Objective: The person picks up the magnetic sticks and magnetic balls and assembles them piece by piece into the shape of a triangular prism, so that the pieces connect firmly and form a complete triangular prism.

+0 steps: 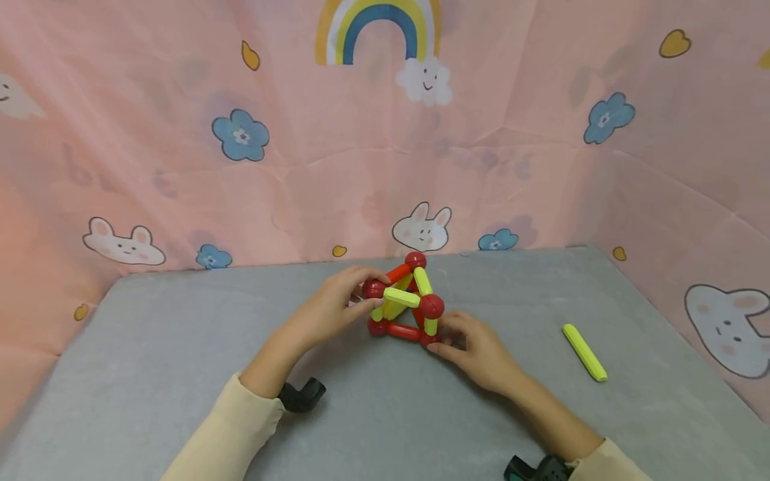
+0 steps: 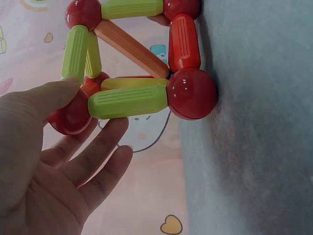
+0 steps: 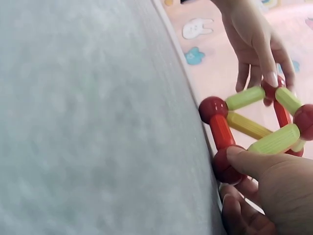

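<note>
A frame of rods and balls (image 1: 402,297), a construction toy of red balls joined by yellow-green, red and orange sticks, stands on the grey table. My left hand (image 1: 327,300) pinches its upper left ball (image 2: 71,117) between thumb and fingers; the other fingers spread below a yellow-green stick (image 2: 129,101). At the lower right corner, my right hand (image 1: 478,351) holds a red ball (image 3: 227,166), thumb on top and fingers curled beneath. A slanted orange stick (image 2: 132,49) crosses inside the frame. Some joints at the back are hidden.
A loose yellow-green stick (image 1: 585,353) lies on the grey table (image 1: 150,374), to the right of my right hand. Pink printed cloth (image 1: 301,133) hangs behind and along both sides of the table. Each wrist wears a black device (image 1: 303,395).
</note>
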Demonstrator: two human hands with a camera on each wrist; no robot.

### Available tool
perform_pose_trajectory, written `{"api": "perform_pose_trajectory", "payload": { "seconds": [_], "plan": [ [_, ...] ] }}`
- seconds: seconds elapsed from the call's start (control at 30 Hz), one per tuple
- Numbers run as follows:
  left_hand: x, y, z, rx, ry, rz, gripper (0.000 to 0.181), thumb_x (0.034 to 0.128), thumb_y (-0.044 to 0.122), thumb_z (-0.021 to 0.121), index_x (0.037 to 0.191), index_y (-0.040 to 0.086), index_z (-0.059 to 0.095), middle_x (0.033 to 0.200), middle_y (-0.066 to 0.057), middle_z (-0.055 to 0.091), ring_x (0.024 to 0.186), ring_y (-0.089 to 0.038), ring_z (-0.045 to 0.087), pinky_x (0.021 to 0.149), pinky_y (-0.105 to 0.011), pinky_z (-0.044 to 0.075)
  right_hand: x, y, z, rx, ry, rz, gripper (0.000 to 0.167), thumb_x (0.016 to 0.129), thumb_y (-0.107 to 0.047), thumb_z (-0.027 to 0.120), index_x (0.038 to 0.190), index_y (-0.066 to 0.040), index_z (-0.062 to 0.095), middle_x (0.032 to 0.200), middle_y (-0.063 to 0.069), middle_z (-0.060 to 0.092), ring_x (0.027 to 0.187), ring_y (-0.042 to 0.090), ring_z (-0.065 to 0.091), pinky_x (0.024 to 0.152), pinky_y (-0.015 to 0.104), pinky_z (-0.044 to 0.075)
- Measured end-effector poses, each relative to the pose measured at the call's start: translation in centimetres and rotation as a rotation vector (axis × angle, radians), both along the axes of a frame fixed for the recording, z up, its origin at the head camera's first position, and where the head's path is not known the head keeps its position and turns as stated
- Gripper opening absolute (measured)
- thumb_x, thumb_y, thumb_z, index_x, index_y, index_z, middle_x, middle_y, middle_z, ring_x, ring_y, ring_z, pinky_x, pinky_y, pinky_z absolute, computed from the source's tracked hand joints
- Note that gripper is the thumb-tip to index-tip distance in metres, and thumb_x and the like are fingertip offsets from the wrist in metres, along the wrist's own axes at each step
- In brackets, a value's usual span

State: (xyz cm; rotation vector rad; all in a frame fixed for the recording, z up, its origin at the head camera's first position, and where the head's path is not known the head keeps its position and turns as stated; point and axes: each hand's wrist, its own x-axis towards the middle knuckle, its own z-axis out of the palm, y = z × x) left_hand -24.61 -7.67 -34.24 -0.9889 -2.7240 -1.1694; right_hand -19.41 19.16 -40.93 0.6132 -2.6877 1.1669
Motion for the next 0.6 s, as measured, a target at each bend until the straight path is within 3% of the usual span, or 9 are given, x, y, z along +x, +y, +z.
{"api": "perform_pose_trajectory", "payload": {
  "seconds": [0.4,0.5,0.6],
  "plan": [
    [0.5,0.3,0.0,-0.026,0.075,-0.004,0.037,0.0896,0.013,0.077,0.125,0.016,0.065,0.121,-0.002,0.068,0.098,-0.016,0.065,0.091,-0.033,0.059,-0.1,0.5,-0.2,-0.008,-0.041,-0.016,0.022,0.087,-0.015,0.080,0.107,-0.017,0.073,0.092,-0.002,0.064,0.079,0.006,0.056,0.068,0.022,0.050],
    [0.4,0.2,0.0,-0.025,0.086,-0.007,0.039,0.0885,0.013,0.078,0.126,0.016,0.066,0.122,-0.002,0.068,0.099,-0.017,0.065,0.091,-0.034,0.059,-0.1,1.3,0.9,0.025,-0.102,0.013,0.027,0.088,-0.017,0.079,0.114,-0.014,0.073,0.100,0.000,0.069,0.084,0.008,0.061,0.072,0.022,0.052],
    [0.4,0.1,0.1,-0.008,0.109,-0.012,0.041,0.0881,0.014,0.079,0.127,0.015,0.066,0.127,-0.004,0.066,0.105,-0.019,0.067,0.091,-0.035,0.060,0.1,3.2,3.2,0.068,-0.157,-0.006,0.032,0.090,-0.021,0.077,0.119,-0.010,0.071,0.109,0.006,0.072,0.093,0.014,0.065,0.075,0.024,0.054]
  ]
}}
